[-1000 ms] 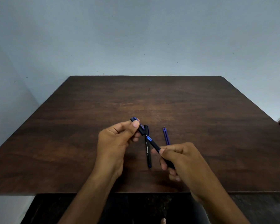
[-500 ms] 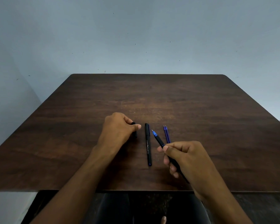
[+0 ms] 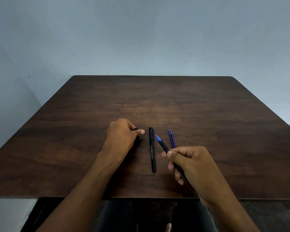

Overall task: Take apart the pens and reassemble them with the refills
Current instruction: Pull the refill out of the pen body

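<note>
Right hand (image 3: 192, 163) pinches uncapped pen (image 3: 163, 145), tip at 11 o'clock; left hand (image 3: 122, 134) curled on cap (image 3: 136, 129); capped pen (image 3: 152, 148) axis 12–6

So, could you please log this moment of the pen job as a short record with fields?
left hand: down on the table, fingers curled over a black pen cap
right hand: grips the uncapped pen, blue tip pointing away and to the left
capped pen: lies flat between the hands, untouched
refills: two blue ones side by side, right of the capped pen
stage: one cap off, no refill swapped yet
</note>
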